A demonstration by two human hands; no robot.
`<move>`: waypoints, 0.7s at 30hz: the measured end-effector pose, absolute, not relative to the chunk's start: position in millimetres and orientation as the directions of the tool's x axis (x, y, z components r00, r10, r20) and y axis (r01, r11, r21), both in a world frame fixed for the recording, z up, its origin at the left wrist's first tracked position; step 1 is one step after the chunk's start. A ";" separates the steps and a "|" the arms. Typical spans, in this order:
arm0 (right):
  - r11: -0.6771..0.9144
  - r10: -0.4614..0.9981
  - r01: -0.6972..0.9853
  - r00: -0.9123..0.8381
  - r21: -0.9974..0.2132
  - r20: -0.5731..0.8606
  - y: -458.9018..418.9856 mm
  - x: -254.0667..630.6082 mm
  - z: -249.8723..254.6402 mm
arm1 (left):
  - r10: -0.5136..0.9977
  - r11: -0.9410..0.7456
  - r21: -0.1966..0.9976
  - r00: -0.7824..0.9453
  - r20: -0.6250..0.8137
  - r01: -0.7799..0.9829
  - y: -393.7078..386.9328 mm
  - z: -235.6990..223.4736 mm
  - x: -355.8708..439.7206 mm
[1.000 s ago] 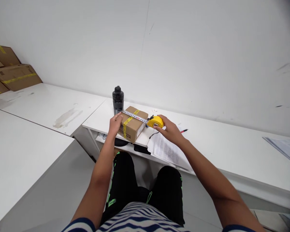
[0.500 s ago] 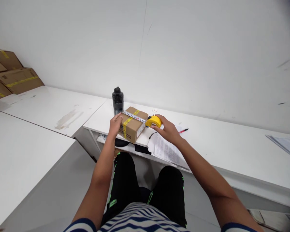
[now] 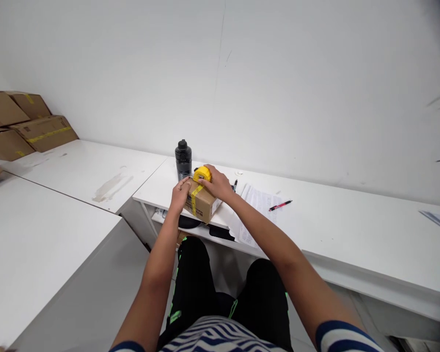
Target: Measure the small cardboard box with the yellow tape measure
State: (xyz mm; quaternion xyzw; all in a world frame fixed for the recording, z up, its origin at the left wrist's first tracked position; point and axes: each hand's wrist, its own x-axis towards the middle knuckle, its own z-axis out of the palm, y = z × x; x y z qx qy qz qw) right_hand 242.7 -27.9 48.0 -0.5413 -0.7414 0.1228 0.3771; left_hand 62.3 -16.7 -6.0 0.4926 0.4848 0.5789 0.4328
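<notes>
A small cardboard box (image 3: 201, 207) with yellow packing tape rests on the white desk near its front edge. My left hand (image 3: 181, 194) is closed at the box's left end, thumb on the top and fingers toward the far side. My right hand (image 3: 219, 183) grips a yellow tape measure (image 3: 202, 174) just over the top of the box, close to the left fingers. Hardly any blade shows now; its end by the left fingertips is too small to make out.
Behind the box stands a dark water bottle (image 3: 184, 160). Printed sheets (image 3: 254, 198) and a red-and-black pen (image 3: 280, 205) lie to the right, with more papers (image 3: 438, 220) farther right. Cardboard boxes (image 3: 46, 133) are stacked at the far left against the wall.
My right hand has moved left with the tape measure, from beyond the box's right end to above it. The blade stretched across the top has drawn in. My left hand stays at the box.
</notes>
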 end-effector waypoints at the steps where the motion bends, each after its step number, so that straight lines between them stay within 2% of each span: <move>1: 0.374 0.900 0.710 -0.123 -0.597 0.418 -26.3 241.4 47.7 | 0.979 -0.155 0.988 -0.139 0.150 -0.020 -17.4 -6.1 62.3; 9: 0.374 0.892 0.627 -0.041 -0.684 0.450 -28.2 266.6 44.9 | 0.972 -0.195 0.979 -0.142 0.186 -0.056 -16.9 -8.6 64.1; 13: 0.344 0.857 0.504 0.175 -0.792 0.484 -33.1 289.6 34.2 | 0.960 -0.244 0.966 -0.164 0.228 -0.084 -23.4 -14.8 57.0; 15: 0.341 0.832 0.340 0.324 -0.876 0.450 -34.6 296.4 26.8 | 0.941 -0.296 0.947 -0.205 0.268 -0.121 -28.6 -20.7 53.5; 17: 0.352 0.840 0.097 0.405 -0.931 0.360 -36.0 296.7 20.4 | 0.918 -0.335 0.923 -0.287 0.275 -0.188 -33.6 -26.1 52.9; 19: 0.335 0.879 -0.156 0.407 -0.929 0.249 -38.5 291.5 16.9 | 0.903 -0.346 0.898 -0.355 0.240 -0.271 -37.4 -28.2 55.9; 21: 0.299 0.907 -0.323 0.390 -0.898 0.162 -43.5 284.5 17.3 | 0.913 -0.335 0.876 -0.348 0.211 -0.347 -39.3 -26.4 61.6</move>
